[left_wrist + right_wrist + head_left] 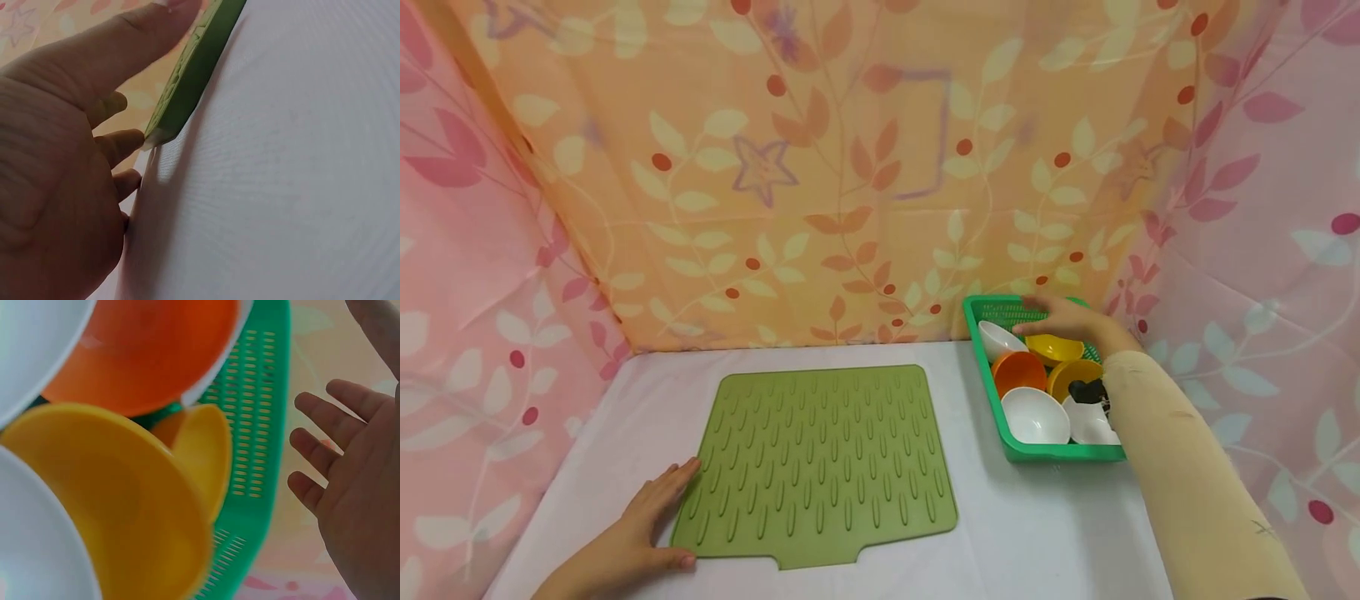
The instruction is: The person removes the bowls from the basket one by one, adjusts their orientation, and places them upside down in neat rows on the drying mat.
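Note:
My left hand [636, 533] lies at the left edge of a green ridged mat [820, 467], fingers extended along its side and thumb by the front corner. The left wrist view shows the fingertips at the mat's edge [187, 81]. Over the back of a green plastic basket [1052, 453] hovers my right hand [1067, 321], fingers spread and holding nothing. Below it are a yellow bowl [1054, 350], another yellow bowl [112, 500], an orange bowl [1019, 375] and white bowls, one at the front [1034, 418] and one at the back left [1000, 340].
A small black object [1086, 391] sits among the bowls at the basket's right, partly hidden by the sleeve [1180, 467]. A white cloth [1000, 533] covers the table. Patterned curtains [850, 208] enclose the back and both sides.

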